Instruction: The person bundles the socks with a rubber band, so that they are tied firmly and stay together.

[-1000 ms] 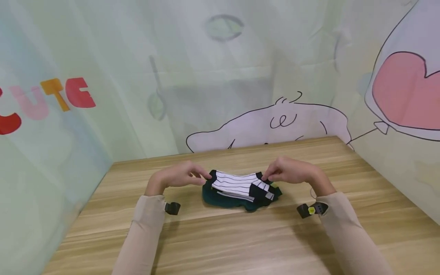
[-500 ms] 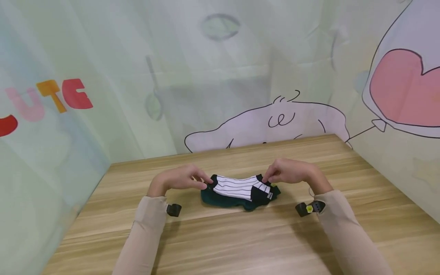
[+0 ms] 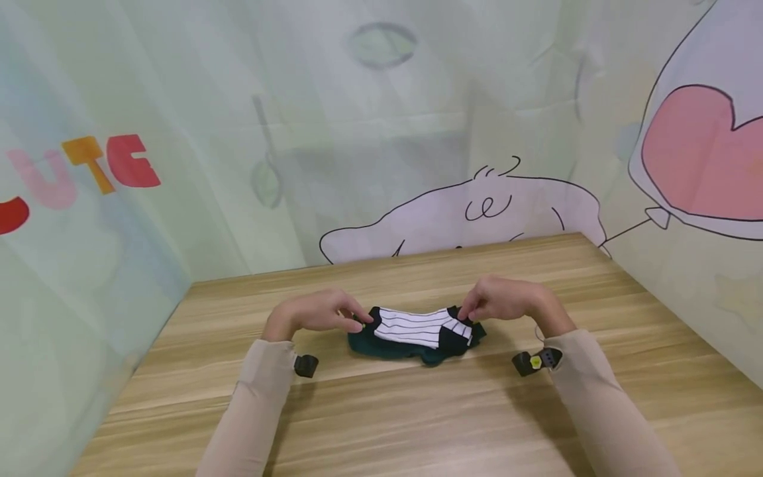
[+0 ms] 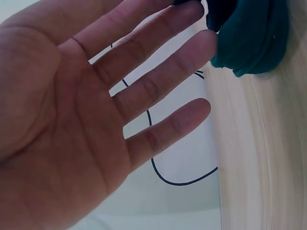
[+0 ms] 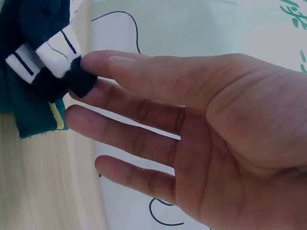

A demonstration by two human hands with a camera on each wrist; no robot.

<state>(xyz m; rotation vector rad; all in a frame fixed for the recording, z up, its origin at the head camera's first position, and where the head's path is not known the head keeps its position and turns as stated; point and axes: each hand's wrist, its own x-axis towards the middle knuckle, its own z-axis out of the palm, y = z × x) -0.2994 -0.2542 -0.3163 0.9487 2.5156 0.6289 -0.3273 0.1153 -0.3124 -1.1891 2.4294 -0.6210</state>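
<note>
A white sock [image 3: 411, 328] with thin black stripes and black toe, heel and cuff lies flat in the middle of the table. Below it, a dark green sock [image 3: 384, 349] sticks out along the front. My left hand [image 3: 316, 310] has index finger and thumb at the black toe end, the other fingers stretched out in the left wrist view. At the opposite end, my right hand [image 3: 503, 298] pinches the black cuff [image 5: 84, 79] between thumb and index finger. The right wrist view shows a second striped sock [image 5: 23, 62] beside the pinched one, partly hidden.
The wood-grain table [image 3: 387, 411] ends at a printed cloth backdrop [image 3: 381, 132] behind and on both sides. Each sleeve carries a black wrist mount, one at the left wrist [image 3: 306, 366] and one at the right [image 3: 527, 363].
The top striped sock has come down onto the pile and now covers the second striped sock in the head view. Both hands have lowered slightly, the left also shifting right.
</note>
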